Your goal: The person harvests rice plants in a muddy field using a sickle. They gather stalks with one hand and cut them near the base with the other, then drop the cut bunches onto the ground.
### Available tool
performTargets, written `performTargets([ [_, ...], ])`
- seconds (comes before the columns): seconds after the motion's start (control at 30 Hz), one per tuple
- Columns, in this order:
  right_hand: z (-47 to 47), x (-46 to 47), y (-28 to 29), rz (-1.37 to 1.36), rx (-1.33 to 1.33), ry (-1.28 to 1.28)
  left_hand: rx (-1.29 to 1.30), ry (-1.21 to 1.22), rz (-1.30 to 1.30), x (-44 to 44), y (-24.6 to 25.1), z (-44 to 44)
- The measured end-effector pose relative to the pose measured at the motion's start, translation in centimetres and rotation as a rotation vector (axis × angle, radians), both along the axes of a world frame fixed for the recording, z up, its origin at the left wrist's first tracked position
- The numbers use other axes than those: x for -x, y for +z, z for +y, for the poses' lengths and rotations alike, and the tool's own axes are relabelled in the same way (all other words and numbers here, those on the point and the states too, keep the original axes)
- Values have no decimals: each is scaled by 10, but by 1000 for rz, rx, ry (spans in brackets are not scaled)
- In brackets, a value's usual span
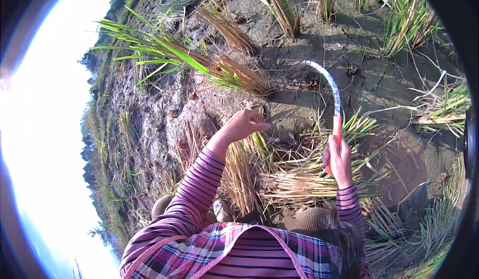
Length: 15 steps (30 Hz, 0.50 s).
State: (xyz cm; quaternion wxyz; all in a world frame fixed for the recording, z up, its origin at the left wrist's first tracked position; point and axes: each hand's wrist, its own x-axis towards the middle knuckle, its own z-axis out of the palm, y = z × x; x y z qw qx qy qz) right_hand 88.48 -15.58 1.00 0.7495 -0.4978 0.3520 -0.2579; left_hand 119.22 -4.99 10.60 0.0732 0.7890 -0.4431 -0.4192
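My right hand point(339, 159) is closed around the red handle of a sickle point(331, 80), whose curved blade points up and bends to the left above bare mud. My left hand point(245, 125) holds nothing; its fingers are bent, with a gap between thumb and fingers. Just beyond it, a clump of rice stalks point(239, 75) with green blades leans to the left. Below and between the hands lies a bundle of cut rice stalks point(299, 185), next to more straw-coloured stalks point(239, 174) close to my feet.
More standing rice clumps point(282, 11) grow along the top, and another point(409, 28) at upper right. Cut stalks point(445, 109) lie at the right. Wet mud point(400, 163) lies right of my right hand. Cut stubble dots the uneven ground at left.
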Motion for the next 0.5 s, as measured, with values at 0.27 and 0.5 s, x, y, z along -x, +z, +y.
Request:
performTargets([
  [0.27,12,-133,-65,76,-439,330,374,273,-372,-70,-4,16],
  [0.5,2,-207,-120,194,-288,464,680,470,223,-50,-40,-44],
])
